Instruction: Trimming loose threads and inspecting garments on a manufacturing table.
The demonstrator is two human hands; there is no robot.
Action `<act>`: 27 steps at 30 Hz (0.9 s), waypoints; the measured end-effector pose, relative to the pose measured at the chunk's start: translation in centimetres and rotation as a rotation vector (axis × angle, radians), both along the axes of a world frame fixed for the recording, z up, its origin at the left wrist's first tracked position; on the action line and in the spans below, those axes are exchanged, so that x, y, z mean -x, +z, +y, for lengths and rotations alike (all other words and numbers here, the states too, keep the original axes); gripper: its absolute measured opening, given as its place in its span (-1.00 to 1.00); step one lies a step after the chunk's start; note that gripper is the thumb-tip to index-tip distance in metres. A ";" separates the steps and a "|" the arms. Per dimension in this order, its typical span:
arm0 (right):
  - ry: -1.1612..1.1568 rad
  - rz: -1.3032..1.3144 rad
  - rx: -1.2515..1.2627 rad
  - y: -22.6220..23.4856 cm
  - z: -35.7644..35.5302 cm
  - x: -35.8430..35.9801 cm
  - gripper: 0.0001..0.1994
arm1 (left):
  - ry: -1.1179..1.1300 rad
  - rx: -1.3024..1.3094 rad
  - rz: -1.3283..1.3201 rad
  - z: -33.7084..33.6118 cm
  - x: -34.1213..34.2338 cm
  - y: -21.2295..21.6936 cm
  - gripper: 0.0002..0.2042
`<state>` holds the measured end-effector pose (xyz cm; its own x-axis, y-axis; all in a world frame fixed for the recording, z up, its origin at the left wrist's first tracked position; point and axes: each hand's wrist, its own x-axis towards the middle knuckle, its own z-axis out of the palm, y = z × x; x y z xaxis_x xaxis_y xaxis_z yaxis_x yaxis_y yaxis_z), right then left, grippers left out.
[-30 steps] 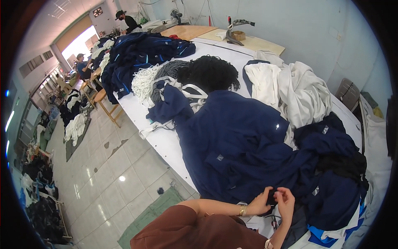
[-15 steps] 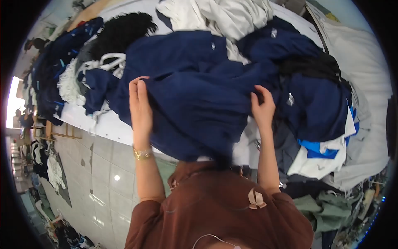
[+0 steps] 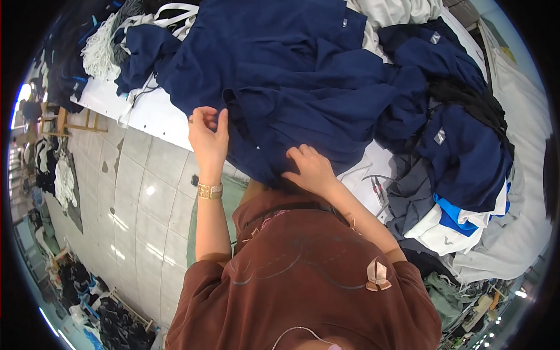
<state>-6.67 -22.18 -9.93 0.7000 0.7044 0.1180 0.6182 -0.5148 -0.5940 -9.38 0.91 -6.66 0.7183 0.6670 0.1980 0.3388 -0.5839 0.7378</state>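
Observation:
A navy blue garment (image 3: 303, 111) lies crumpled across the near part of the table, its lower end hanging over the front edge against my body. An open, cuff-like end of it gapes beside my left hand (image 3: 207, 140). The fingers of that hand are loosely curled with the thumb apart, and the thumb lies at the edge of the cloth. My right hand (image 3: 312, 169) rests on the lower part of the garment near the table edge, fingers bent and thumb spread away from them. Another navy piece (image 3: 274, 35) with a small light mark lies just beyond.
At the right are heaped navy garments (image 3: 466, 157), a grey cloth (image 3: 411, 195) and white and blue pieces. Small scissors-like tool (image 3: 377, 189) lies on the white tabletop (image 3: 140, 116). White cords (image 3: 102, 49) hang at the left, above the tiled floor (image 3: 140, 186).
The navy garment has been lowered and spread on the table. My right hand has moved left and nearer my body; my left hand has shifted slightly right. The view has tilted downward.

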 end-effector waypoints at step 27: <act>0.190 0.156 0.191 -0.7 0.4 -0.8 -0.77 | -0.095 -0.145 0.149 -0.2 3.9 -2.5 -0.60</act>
<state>-5.90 -21.73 -10.59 0.5526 0.8236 -0.1274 0.6230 -0.5098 -0.5933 -13.29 0.69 -9.17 0.8050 0.5671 0.1741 0.3759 -0.7147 0.5899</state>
